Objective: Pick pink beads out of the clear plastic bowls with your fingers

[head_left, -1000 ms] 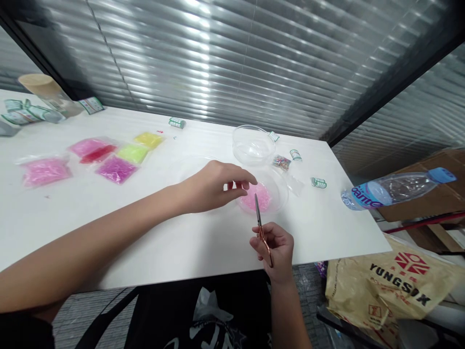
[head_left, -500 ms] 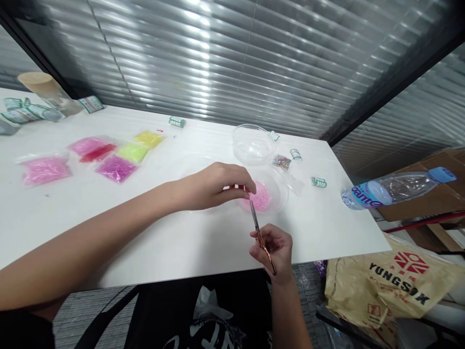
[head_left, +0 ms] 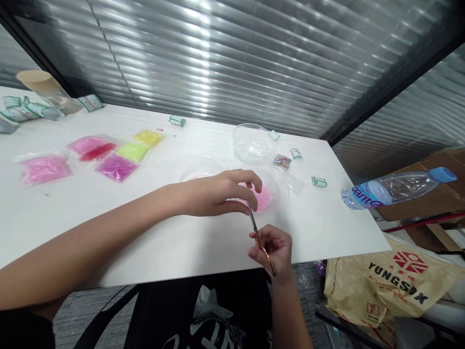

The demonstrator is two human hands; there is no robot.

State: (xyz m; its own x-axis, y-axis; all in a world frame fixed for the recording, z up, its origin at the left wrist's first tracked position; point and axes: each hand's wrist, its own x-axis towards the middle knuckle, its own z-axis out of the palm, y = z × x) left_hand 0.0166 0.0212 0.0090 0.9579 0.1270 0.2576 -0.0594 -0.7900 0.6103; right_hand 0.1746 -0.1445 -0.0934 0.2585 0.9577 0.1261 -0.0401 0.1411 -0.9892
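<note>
My right hand (head_left: 273, 249) is closed round the copper-coloured handles of a pair of small scissors (head_left: 258, 235), blades pointing up and away toward my left fingertips. My left hand (head_left: 218, 193) reaches across the white table (head_left: 145, 232), thumb and fingers pinched together right at the scissor tips; what they pinch is too small to name. Just behind the fingers sits a clear shallow dish (head_left: 279, 186) holding pink beads (head_left: 263, 196). A second clear dish (head_left: 199, 167) lies behind my left hand, and an empty clear bowl (head_left: 252, 143) stands farther back.
Bags of pink, red, green, yellow and magenta beads (head_left: 116, 166) lie at the left. Small green-striped rolls (head_left: 318, 182) are scattered on the table. A water bottle (head_left: 395, 188) lies on a cardboard box at the right, above a yellow plastic bag (head_left: 392, 291). Window blinds back the table.
My left hand has lowered and drawn toward me until its fingertips meet the scissor tips. The scissors have tilted left, and the second dish now shows behind the hand.
</note>
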